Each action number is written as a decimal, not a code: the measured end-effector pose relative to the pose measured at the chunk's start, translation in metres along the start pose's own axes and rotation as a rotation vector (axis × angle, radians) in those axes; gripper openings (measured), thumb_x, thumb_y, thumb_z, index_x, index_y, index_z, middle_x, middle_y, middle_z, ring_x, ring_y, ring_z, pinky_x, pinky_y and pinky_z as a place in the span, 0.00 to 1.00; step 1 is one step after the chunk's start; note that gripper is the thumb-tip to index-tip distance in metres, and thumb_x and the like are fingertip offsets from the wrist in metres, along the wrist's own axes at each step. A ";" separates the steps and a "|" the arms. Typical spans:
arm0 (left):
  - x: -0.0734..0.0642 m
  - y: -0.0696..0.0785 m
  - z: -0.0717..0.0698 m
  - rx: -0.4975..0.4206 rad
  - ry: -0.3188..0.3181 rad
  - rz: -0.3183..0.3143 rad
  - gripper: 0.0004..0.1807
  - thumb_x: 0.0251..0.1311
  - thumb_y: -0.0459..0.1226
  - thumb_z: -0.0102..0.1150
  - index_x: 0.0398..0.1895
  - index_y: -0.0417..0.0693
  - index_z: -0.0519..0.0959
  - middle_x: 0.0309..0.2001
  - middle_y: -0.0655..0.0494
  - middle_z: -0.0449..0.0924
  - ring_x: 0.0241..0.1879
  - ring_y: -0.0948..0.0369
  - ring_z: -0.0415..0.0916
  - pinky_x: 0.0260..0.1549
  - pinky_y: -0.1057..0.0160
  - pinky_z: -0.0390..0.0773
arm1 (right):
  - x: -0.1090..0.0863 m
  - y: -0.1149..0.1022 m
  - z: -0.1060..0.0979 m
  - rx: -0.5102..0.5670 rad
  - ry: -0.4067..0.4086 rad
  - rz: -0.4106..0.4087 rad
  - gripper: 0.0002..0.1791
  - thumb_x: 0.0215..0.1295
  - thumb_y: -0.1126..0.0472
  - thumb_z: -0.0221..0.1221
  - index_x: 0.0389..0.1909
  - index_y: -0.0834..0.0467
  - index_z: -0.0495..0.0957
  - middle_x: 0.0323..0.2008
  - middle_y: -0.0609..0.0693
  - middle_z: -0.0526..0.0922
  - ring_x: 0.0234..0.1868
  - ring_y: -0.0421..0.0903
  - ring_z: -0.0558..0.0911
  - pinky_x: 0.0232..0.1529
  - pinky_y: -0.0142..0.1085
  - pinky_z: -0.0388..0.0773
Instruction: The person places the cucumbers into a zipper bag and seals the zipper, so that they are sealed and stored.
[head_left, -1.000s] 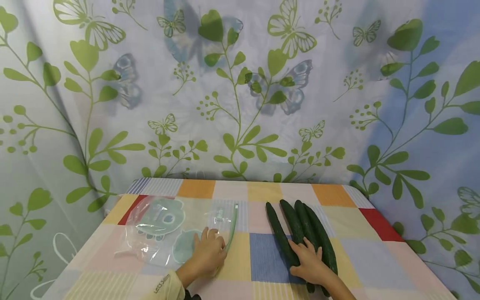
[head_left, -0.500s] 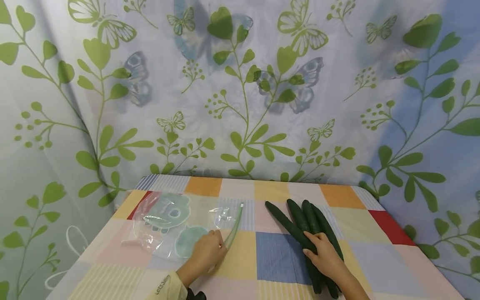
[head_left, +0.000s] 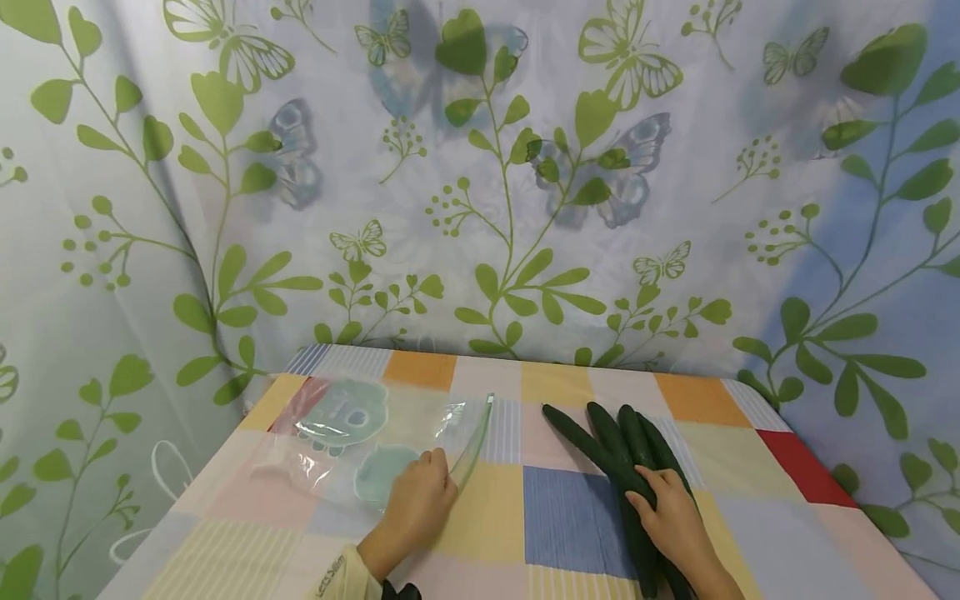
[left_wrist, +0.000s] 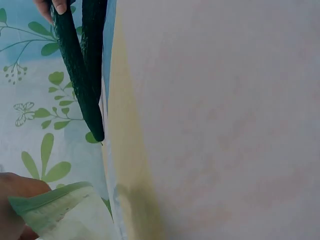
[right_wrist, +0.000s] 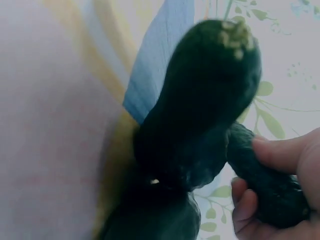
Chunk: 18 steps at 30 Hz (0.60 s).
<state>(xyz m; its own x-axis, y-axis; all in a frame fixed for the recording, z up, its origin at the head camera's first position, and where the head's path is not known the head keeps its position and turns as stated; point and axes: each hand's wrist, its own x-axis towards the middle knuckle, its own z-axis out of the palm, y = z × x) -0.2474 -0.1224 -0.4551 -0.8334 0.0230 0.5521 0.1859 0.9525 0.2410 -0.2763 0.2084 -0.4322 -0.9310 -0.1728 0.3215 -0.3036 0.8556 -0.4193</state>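
Right hand: ours [head_left: 675, 517] is at the right of the surface [head_left: 558, 517], its fingers and thumb curled around the leftmost cucumber [head_left: 585, 440].
Leftmost cucumber: it slants across the near part of the bunch, tip far and left; we cannot tell whether that tip touches the surface.
Other three cucumbers [head_left: 635, 439]: they lie close together beneath and to the right of it.
Left hand: ours [head_left: 422, 492] has its fingers pinching the clear bag [head_left: 375, 454] at its green edge strip [head_left: 477, 446].
Clear bag: it lies flat on the left, well apart from the bunch.
Cucumber handling: we judge it firm, moderately heavy, bumpy enough to grip; best held around the middle, without bending.
Bag handling: we expect it light, limp and slippery, best taken by the stiffer strip.
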 end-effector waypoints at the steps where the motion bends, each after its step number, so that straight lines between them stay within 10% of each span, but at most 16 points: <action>1: 0.000 0.000 0.000 0.010 0.024 0.002 0.11 0.45 0.33 0.53 0.17 0.47 0.61 0.15 0.58 0.59 0.13 0.63 0.55 0.10 0.68 0.57 | 0.000 0.000 0.001 0.011 0.040 -0.020 0.26 0.54 0.63 0.61 0.53 0.72 0.70 0.42 0.67 0.72 0.41 0.62 0.76 0.39 0.52 0.74; 12: -0.003 -0.006 -0.001 0.119 0.176 0.044 0.13 0.41 0.33 0.56 0.15 0.48 0.60 0.14 0.60 0.56 0.12 0.65 0.52 0.07 0.71 0.53 | 0.003 -0.005 0.008 0.170 0.298 -0.160 0.23 0.47 0.69 0.64 0.48 0.65 0.76 0.37 0.58 0.75 0.34 0.53 0.77 0.26 0.33 0.71; 18: -0.001 -0.003 0.003 0.139 0.197 0.036 0.12 0.41 0.36 0.55 0.15 0.48 0.60 0.14 0.59 0.57 0.12 0.64 0.52 0.07 0.70 0.52 | -0.004 -0.015 0.001 0.261 0.219 -0.118 0.21 0.52 0.63 0.63 0.50 0.57 0.77 0.39 0.50 0.76 0.33 0.34 0.72 0.26 0.29 0.68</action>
<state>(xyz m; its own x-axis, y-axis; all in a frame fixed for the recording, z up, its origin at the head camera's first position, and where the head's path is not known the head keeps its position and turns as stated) -0.2486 -0.1243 -0.4590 -0.7072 0.0111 0.7069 0.1287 0.9852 0.1133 -0.2678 0.1956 -0.4277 -0.8296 -0.1298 0.5430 -0.4739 0.6778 -0.5621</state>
